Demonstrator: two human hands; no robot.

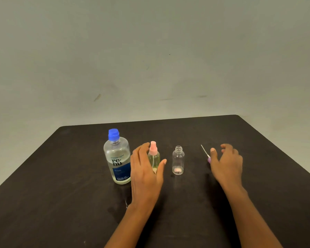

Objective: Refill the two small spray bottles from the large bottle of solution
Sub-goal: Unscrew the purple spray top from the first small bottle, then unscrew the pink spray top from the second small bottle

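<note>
On the dark table [61, 176] we see the large bottle [117, 158] standing upright at the left, blue cap on. Our left hand [145, 172] is spread open just right of it, fingers and thumb either side of the pink-topped spray bottle [154, 151]; whether they touch it, we cannot tell. Our right hand [226, 165] hovers, fingers loosely curled, holding nothing. Between the hands stands the uncapped small bottle [178, 161]. A purple spray head [206, 154] lies just beside the right thumb.

"re·nu" and "fresh" on the large bottle's [118, 158] label, smaller print unreadable
</note>
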